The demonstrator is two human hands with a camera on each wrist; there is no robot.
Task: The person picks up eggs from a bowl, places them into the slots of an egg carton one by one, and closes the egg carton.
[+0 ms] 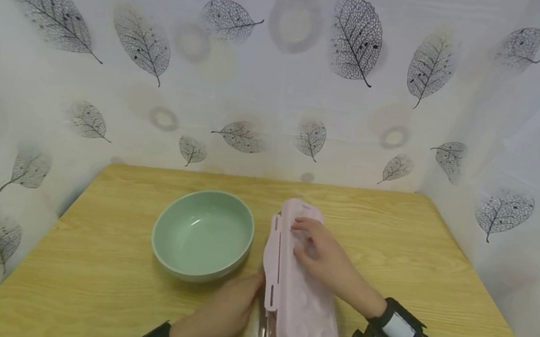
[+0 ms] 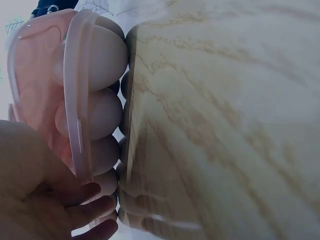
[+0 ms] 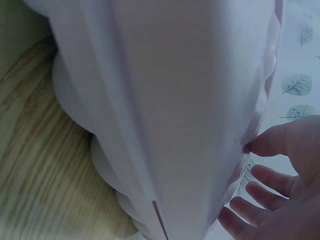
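A long pale pink egg box (image 1: 309,308) with a dimpled lid lies lengthwise on the table. Along its left side runs a latch strip (image 1: 272,264) with slots. My left hand (image 1: 224,309) is low at that side, beside the strip. In the left wrist view its fingers (image 2: 92,210) reach along the rounded cups (image 2: 107,107) under the box's rim. Over the far half of the lid is my right hand (image 1: 327,257), fingers spread and bent a little. Seen from the right wrist, its thumb (image 3: 270,142) touches the lid's edge.
A green bowl (image 1: 203,233) stands on the wooden table (image 1: 102,260), left of the box and close to my left hand. Behind and at both sides hangs a white curtain (image 1: 279,91) printed with leaves. Each wrist carries a strapped device (image 1: 397,330).
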